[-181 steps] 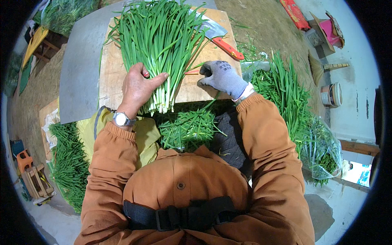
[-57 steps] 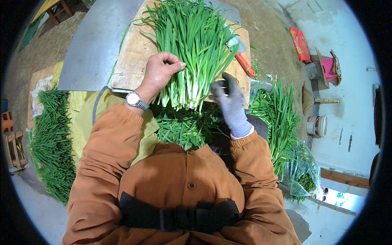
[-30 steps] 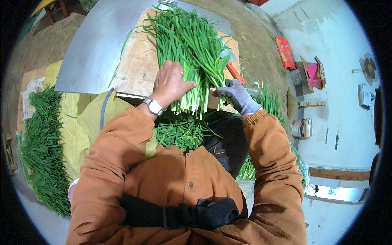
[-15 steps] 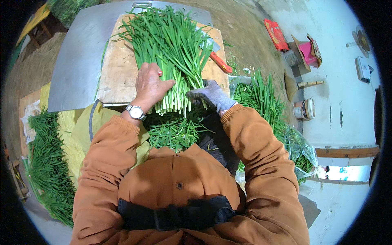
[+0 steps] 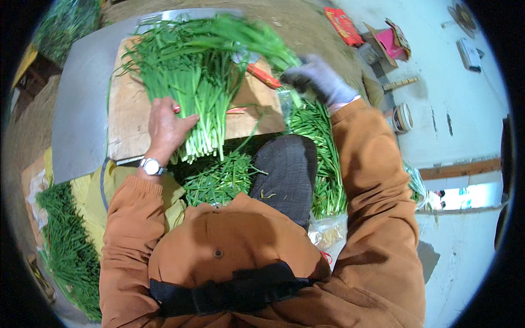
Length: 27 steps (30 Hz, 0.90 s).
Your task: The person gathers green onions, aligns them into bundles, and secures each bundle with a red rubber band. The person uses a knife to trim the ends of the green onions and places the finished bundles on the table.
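Basically, the work surface is a pale wooden board [image 5: 124, 117] lying on a smooth grey metal sheet [image 5: 82, 109], with a bare brown floor [image 5: 33, 126] beyond. A large green bunch [image 5: 175, 87] of long flat leaves lies on the board, its pale cut ends reaching the near edge. To its right rests a cleaver with an orange-red handle [image 5: 263, 75], the blade partly covered by leaves, and nearer, some thin red strips [image 5: 236, 110] lie on the wood. Below the board's near edge are loose green trimmings [image 5: 224, 177], beside a dark-clad knee [image 5: 287, 169]. More greens are heaped at far left [image 5: 65, 246] next to yellow sheeting [image 5: 87, 199], and others lie to the right of the knee. Along the pale wall [image 5: 465, 142] on the right are a red packet [image 5: 343, 26], a cardboard box with something pink in it [image 5: 388, 44], a broom [image 5: 402, 83] and a pail [image 5: 403, 117].

The left hand [image 5: 165, 126], bare, with a watch [image 5: 151, 166] at the wrist, is against the left side of the large bunch, thumb stretched over the stalks and forefinger bent; whether the other fingers close around anything cannot be told. The right hand [image 5: 314, 79], in a grey glove and blurred, is raised off the board's right side, closed around the stalk ends of a smaller bunch [image 5: 246, 38], whose leaves sweep leftward above the large one.
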{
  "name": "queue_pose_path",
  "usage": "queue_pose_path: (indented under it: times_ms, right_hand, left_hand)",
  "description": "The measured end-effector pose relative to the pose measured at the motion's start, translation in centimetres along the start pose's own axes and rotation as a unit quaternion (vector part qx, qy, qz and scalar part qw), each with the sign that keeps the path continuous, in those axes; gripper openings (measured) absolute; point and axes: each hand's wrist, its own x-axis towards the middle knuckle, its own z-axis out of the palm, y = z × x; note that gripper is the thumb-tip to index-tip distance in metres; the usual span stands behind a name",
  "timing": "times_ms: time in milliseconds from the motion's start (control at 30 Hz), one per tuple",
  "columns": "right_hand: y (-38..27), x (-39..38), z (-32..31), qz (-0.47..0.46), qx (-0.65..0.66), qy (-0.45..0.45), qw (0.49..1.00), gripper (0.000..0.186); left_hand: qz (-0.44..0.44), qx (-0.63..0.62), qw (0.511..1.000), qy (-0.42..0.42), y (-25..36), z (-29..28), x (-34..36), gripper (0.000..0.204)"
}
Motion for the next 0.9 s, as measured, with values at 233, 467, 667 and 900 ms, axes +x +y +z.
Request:
queue_pose_path:
  times_ms: [233,467,667,900]
  right_hand:
    - [-0.6,-10.2,-16.1,-0.152,-0.075,0.265,0.949,0.022]
    - [13.2,-18.7,-15.7,0.02,0.176,0.467,0.867,0.024]
    - [22.3,-22.1,-11.5,0.23,0.306,0.455,0.804,0.018]
    - [28.9,-16.5,-0.4,0.254,0.244,0.386,0.852,0.024]
  left_hand:
    - [0.014,-0.004,1.0,0.002,-0.3,0.2,0.1,0.047]
    - [0.01,-0.002,1.0,-0.006,-1.1,0.5,0.3,0.049]
    - [0.034,-0.006,0.999,-0.011,-1.6,0.7,0.6,0.049]
    - [0.043,-0.024,0.999,-0.011,-2.2,1.2,0.8,0.049]
